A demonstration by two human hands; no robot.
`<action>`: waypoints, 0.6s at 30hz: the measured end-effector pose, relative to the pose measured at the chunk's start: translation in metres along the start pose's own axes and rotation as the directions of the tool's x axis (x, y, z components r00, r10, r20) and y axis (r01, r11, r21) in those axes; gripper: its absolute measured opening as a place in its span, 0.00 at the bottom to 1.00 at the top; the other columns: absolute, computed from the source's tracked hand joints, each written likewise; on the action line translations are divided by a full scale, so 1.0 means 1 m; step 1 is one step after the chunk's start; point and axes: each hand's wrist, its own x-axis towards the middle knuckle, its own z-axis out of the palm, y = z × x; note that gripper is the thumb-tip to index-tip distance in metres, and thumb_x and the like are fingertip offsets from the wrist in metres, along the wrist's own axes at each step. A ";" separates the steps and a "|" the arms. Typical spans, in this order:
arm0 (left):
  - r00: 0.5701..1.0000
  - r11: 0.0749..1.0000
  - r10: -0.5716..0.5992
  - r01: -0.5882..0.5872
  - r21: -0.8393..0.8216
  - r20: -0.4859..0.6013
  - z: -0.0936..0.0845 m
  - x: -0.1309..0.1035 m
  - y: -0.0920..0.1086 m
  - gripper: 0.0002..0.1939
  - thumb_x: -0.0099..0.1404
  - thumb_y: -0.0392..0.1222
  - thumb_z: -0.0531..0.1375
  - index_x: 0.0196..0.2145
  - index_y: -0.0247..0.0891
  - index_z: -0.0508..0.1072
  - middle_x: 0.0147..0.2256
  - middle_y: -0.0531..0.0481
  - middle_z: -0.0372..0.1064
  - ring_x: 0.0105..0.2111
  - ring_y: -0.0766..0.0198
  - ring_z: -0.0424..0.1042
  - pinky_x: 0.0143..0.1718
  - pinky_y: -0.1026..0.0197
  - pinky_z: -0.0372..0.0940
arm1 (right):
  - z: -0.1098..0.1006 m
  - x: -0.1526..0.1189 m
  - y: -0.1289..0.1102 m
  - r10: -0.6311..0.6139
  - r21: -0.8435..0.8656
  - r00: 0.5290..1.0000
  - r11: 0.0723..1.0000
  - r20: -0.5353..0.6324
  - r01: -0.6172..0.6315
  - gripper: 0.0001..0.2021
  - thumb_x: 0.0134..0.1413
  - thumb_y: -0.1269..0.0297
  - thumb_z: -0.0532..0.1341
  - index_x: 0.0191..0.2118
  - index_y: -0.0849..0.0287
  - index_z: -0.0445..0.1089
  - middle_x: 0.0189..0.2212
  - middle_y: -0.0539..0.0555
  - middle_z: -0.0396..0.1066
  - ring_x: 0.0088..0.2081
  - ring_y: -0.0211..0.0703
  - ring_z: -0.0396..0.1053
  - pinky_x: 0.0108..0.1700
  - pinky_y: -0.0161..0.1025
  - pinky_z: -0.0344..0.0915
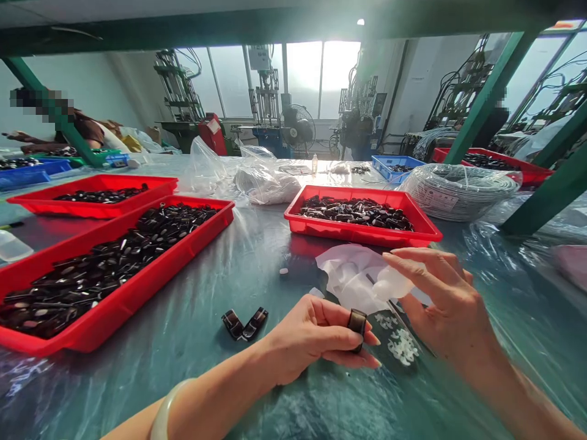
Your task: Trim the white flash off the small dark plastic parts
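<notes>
My left hand (321, 336) is closed, pinching a small glossy black plastic part (356, 329) between thumb and fingers. To its right, my right hand (447, 299) has thumb and fingers around a small translucent white bottle (393, 285), its thin dark tip pointing left. Beneath the bottle lies a crumpled white sheet (342, 272). A thin metal tool (415, 329) rests on the table under my right hand, partly hidden. Close by is a heap of tiny white pieces (403, 347). Two black parts (245, 324) lie in a V left of my left hand.
Red trays of black parts stand at the left (151, 290), behind it (158, 182), and ahead (358, 238). A wrapped coil (458, 189) sits at the back right beside a green post (527, 211). A green beam (206, 33) crosses overhead. Another person (85, 131) is at far left.
</notes>
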 end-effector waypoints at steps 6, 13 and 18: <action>0.999 0.998 -0.031 0.030 0.048 0.030 0.001 -0.001 -0.001 0.12 0.53 0.37 0.62 0.35 0.29 0.77 0.30 0.45 0.74 0.34 0.58 0.76 0.34 0.67 0.68 | -0.002 -0.001 -0.008 -0.131 -0.011 0.990 0.991 0.047 0.132 0.21 0.48 0.82 0.55 0.46 0.54 0.68 0.44 0.57 0.69 0.46 0.52 0.65 0.44 0.51 0.57; 0.997 0.997 -0.036 0.032 0.069 0.067 0.002 -0.003 0.000 0.12 0.54 0.37 0.61 0.36 0.30 0.77 0.28 0.47 0.73 0.34 0.59 0.76 0.34 0.69 0.68 | -0.005 -0.001 -0.015 -0.127 -0.022 0.991 0.992 0.043 0.128 0.18 0.52 0.81 0.53 0.44 0.55 0.69 0.44 0.57 0.69 0.47 0.52 0.64 0.46 0.53 0.54; 0.996 0.996 -0.038 0.032 0.078 0.078 0.001 -0.003 0.001 0.12 0.55 0.37 0.61 0.36 0.30 0.77 0.26 0.48 0.73 0.34 0.60 0.76 0.34 0.69 0.68 | -0.006 0.000 -0.018 -0.138 -0.048 0.990 0.989 0.033 0.139 0.18 0.52 0.82 0.53 0.43 0.54 0.70 0.44 0.57 0.69 0.46 0.52 0.65 0.44 0.52 0.54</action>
